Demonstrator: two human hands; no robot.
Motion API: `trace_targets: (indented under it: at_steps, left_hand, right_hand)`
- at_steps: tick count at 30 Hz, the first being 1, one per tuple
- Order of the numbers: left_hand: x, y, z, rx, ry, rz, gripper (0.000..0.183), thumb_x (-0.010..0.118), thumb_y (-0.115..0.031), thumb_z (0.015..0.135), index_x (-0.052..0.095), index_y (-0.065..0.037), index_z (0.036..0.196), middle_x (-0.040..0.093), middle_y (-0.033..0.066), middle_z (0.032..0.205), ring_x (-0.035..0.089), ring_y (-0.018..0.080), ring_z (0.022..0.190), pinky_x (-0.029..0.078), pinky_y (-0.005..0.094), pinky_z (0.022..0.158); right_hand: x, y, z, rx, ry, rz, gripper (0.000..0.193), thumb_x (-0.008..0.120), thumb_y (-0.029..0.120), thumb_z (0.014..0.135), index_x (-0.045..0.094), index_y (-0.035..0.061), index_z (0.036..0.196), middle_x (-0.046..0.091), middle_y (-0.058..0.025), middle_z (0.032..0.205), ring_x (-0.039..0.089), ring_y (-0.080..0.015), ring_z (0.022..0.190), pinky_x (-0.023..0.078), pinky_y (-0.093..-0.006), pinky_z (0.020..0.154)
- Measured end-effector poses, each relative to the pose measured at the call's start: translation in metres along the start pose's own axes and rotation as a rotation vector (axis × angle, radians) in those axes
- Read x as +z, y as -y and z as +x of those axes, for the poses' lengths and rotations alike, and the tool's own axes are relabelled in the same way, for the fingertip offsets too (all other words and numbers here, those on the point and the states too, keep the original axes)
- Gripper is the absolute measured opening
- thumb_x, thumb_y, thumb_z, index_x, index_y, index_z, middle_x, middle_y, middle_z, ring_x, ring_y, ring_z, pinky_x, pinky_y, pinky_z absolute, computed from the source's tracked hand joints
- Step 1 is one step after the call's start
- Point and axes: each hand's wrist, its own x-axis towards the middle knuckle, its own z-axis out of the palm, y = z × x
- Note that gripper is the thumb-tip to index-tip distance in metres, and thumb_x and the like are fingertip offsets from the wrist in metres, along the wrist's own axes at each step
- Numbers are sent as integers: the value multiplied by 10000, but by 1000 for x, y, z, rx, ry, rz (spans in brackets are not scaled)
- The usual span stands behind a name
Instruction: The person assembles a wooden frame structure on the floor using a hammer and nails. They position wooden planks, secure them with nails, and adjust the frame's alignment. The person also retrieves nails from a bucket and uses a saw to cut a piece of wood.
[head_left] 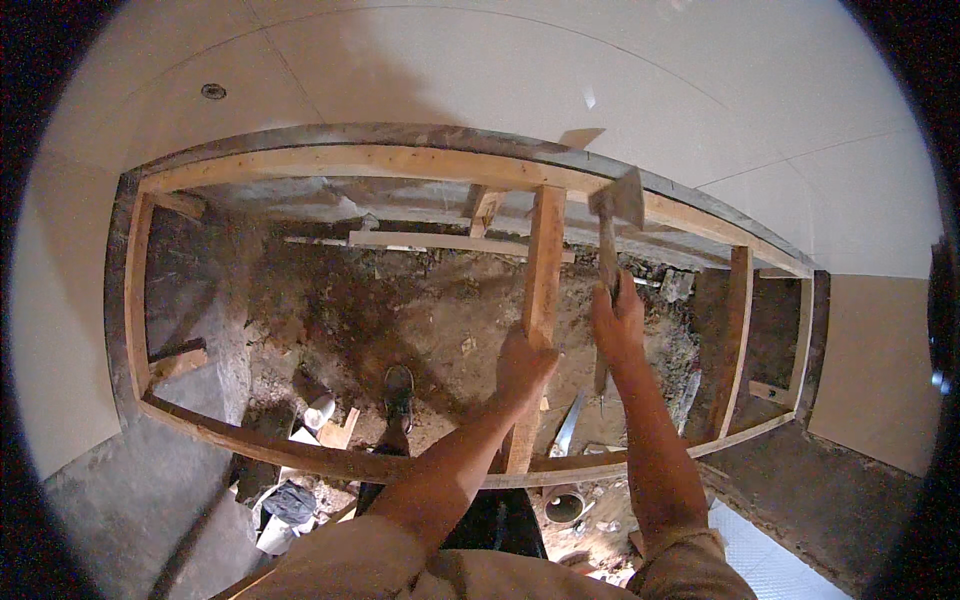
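My left hand point(524, 368) is closed around a wooden crosspiece point(546, 262), which spans a long timber frame point(330, 160) from its far rail to its near rail. In my right hand point(619, 322) is a hatchet point(622, 200), gripped by its wooden handle. The hatchet's broad metal head is up by the far rail, just right of the crosspiece's far end. From this view I cannot tell whether the head touches the wood. The handle's lower end sticks out below my right hand.
Another crosspiece point(738, 335) stands toward the frame's right end. Inside lies a dirt floor point(330, 300) with a long board point(430, 240) along the far side, and a saw-like metal blade point(568, 425). Near the front are a pipe opening point(565, 507), a dark bag point(290, 503) and my shoe point(398, 385).
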Motion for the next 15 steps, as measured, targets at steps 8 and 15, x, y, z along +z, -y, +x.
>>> trace_targets:
  at_steps: [8, 15]
  left_hand:
    - [-6, 8, -4, -51, 62, 83, 749, 831, -392, 737, 532, 38, 1273, 685, 230, 1056, 714, 350, 909, 570, 435, 770]
    - [-29, 96, -45, -283, 116, -422, 766, 640, -562, 934, 490, 33, 1393, 655, 173, 1245, 605, 299, 1180, 463, 408, 987]
  right_hand:
    - [-36, -92, -107, 169, 230, -15, 341, 575, 272, 1018, 525, 43, 1266, 534, -26, 707, 520, -129, 574, 454, -320, 497]
    - [-97, -73, -142, 582, 415, 461, 219, 593, 259, 1006, 548, 78, 1121, 539, -6, 708, 504, -118, 524, 445, -314, 459]
